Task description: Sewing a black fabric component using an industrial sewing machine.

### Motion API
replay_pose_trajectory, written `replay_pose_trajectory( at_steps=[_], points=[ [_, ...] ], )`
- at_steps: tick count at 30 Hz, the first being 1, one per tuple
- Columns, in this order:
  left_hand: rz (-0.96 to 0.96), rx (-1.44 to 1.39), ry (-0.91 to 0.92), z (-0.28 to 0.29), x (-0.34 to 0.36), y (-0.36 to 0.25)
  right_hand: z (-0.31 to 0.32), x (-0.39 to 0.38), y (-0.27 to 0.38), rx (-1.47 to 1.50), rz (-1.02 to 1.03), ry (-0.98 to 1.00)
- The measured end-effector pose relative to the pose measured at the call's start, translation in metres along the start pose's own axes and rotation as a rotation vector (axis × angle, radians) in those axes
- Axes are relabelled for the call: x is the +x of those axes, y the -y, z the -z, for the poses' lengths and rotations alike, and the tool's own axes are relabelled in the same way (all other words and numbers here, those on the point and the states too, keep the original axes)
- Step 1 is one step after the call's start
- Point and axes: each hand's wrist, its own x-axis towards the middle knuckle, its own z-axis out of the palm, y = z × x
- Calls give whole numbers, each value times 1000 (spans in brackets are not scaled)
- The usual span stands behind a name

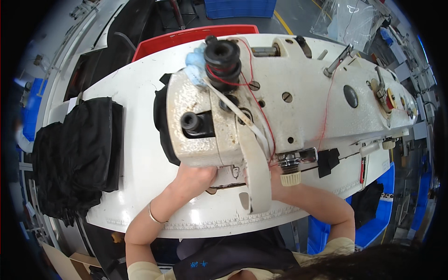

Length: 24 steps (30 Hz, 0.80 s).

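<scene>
"Black cloth, where?"
"On the white table, partly hidden by the sewing machine."
"And the fingers?"
"The machine hides those of the left hand and right hand; I can't tell whether they're apart or together."
"Which step?"
"Probably guiding cloth for stitching; next calls for steady, even feeding."
"Farther out?"
"A black fabric pile at the table's left."

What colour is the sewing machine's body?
Off-white, with brownish specks; the sewing machine shows best in the head view, the only one.
</scene>
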Motion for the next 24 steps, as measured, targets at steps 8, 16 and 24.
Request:
replay_pose_trajectory(
  at_steps=[8,16,24],
  points=[
    [-40,80,-83,-8,-2,5,14,24,4,-124,0,90],
    [76,118,108,46,12,-22,40,30,22,714,-729,224],
    [-325,-409,146,52,-44,-135,21,39,105,1797,-1225,360]
  ],
)
